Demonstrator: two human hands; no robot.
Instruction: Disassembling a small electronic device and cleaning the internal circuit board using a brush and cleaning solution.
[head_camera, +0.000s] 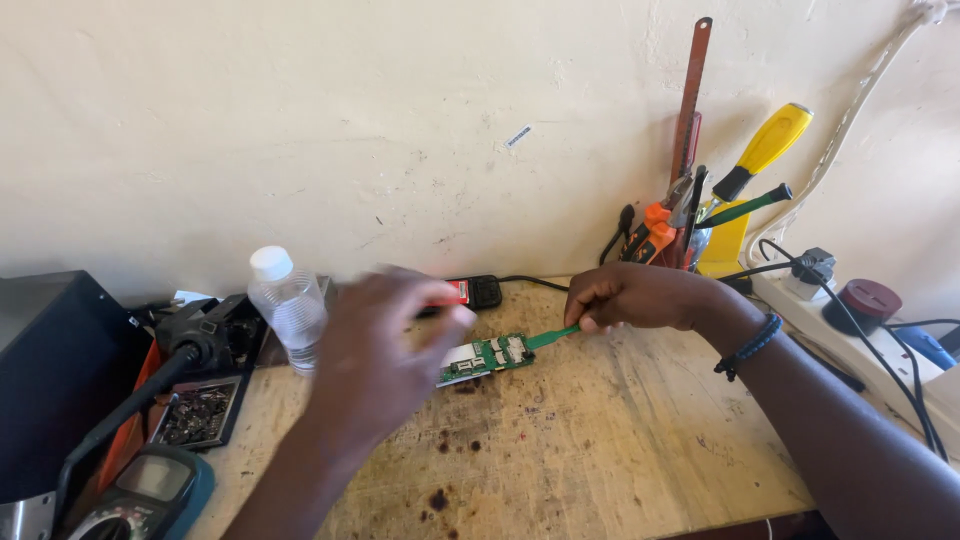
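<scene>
Green circuit board (487, 357) lies lengthwise just above the plywood counter (600, 440), between both hands. Right hand (640, 297) pinches a green tool (553, 337) touching its right end; blurred left hand (385, 345) holds its left end.

1 circuit board (487, 356), 1 bottle (288, 305), 2 hands (385, 350)

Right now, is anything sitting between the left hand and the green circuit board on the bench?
Nothing visible does. The blurred left hand is already at the near end of the small green circuit board, covering part of it. The right hand pinches the board's narrow green tail. The clear plastic bottle stands off to the left.
</scene>
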